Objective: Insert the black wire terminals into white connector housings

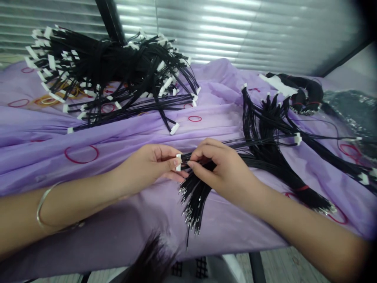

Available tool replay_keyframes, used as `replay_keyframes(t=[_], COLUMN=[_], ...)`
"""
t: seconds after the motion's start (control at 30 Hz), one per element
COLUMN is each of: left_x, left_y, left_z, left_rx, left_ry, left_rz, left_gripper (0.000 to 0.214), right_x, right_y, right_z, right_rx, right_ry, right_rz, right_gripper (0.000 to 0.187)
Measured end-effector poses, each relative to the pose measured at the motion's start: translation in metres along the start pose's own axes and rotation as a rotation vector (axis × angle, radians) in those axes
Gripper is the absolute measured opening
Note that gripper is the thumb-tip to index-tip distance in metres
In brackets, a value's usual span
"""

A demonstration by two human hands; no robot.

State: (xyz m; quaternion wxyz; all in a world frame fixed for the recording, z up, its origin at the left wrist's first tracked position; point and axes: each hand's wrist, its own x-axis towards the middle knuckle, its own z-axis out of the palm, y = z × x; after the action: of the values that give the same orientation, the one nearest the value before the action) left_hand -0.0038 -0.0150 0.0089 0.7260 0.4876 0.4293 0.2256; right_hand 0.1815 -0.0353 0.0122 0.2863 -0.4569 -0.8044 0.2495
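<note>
My left hand pinches a small white connector between thumb and fingers. My right hand is closed around a bundle of thin black wires. Their bare metal tips fan downward toward the table's front edge. One wire runs from the connector into my right fingers. Both hands meet at the middle of the purple cloth. A thin bangle circles my left wrist.
A big heap of black cables with white connectors lies at the back left. More black wire bundles spread at the right, some bound with red bands. Loose red rubber bands dot the cloth. Window blinds stand behind.
</note>
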Motion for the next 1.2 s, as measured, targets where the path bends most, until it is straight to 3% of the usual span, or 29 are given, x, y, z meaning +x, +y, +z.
replay_keyframes(t=[0.37,0.6,1.2], left_x=[-0.0008,-0.0004,0.0017], left_y=[0.0032,0.0024,-0.0010], left_z=[0.0025,0.0025,-0.0033], left_rx=[0.047,0.019,-0.058], left_ry=[-0.002,0.004,-0.053], left_rz=[-0.014,-0.018,-0.020], left_gripper=[0.009,0.009,0.010], right_x=[0.0025,0.0042,0.0026], right_y=[-0.0007,0.0016,0.0009], right_z=[0.0030,-0.0021,0.0049], right_rx=[0.149,0.190,0.102], right_ry=[0.012,0.032,0.028], right_rz=[0.108,0.207,0.078], right_gripper=[0.015,0.010,0.014])
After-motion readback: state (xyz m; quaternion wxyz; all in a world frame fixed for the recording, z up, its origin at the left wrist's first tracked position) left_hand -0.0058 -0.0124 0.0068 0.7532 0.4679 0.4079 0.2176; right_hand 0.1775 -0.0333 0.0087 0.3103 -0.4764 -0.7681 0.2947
